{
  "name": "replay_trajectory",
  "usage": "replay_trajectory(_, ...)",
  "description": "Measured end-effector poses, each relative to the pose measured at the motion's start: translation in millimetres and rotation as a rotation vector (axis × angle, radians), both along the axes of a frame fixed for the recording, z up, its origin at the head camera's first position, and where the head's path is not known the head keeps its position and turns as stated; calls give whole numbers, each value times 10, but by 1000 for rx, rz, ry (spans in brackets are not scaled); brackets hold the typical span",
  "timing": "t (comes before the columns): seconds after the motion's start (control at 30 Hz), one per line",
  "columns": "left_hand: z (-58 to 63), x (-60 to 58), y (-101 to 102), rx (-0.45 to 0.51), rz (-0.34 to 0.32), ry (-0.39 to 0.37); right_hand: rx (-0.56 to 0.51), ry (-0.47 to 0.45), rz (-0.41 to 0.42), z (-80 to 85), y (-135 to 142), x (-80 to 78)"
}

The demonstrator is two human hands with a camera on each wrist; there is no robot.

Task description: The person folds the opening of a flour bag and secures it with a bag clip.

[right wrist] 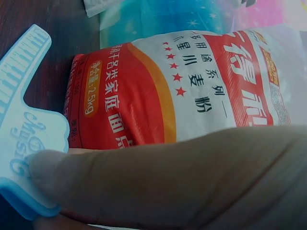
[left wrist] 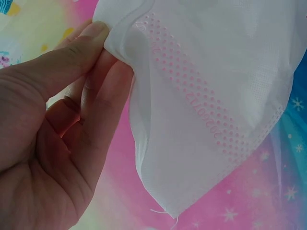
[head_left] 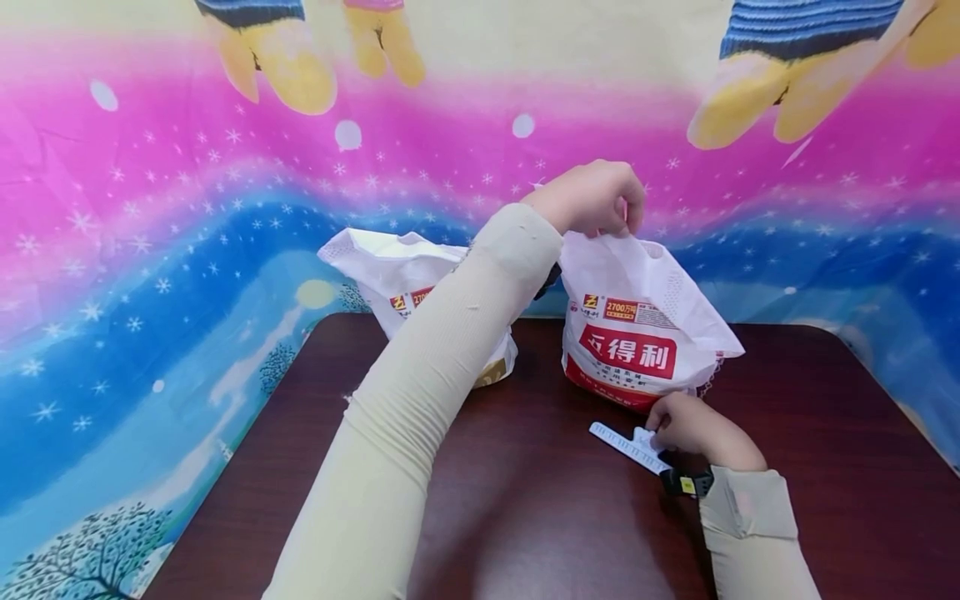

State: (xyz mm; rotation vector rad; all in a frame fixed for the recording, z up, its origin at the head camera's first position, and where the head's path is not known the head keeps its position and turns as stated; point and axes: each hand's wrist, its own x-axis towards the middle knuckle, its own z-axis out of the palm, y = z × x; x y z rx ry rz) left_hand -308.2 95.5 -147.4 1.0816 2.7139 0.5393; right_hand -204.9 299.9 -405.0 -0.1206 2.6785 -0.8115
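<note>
A white and red flour bag (head_left: 618, 333) stands upright on the dark table, its loose top rising to a corner at the right. My left hand (head_left: 596, 198) pinches the bag's top edge between thumb and fingers; the left wrist view shows the white fabric (left wrist: 192, 96) folded at the thumb. Low in front of the bag, my right hand (head_left: 693, 429) holds a white clip (head_left: 632, 446) with a piano-key pattern along its long bar. In the right wrist view the thumb (right wrist: 53, 172) presses on the clip's lettered handle.
A second white bag (head_left: 397, 258), with its top standing up, is on the left, partly behind my left forearm. The brown table (head_left: 525, 500) reaches back to a colourful printed cloth (head_left: 465, 150) hung behind both bags.
</note>
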Motion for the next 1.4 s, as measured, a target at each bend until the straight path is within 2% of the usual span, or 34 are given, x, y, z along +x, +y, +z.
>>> replay_trajectory(0.37, -44, -16, -28, -2, -24, 41, 11, 37, 60, 44, -31, 34)
replay_trajectory(0.67, -87, -14, -73, 38, -24, 25, 20, 38, 69, 68, -62, 43)
replay_trajectory(1.1, -55, -7, -54, 25, -30, 44, 28, 72, 98, 71, -52, 44)
replay_trajectory(1.4, -20, 34, -27, 9, -8, 74, 13, 80, 91, 92, -53, 38)
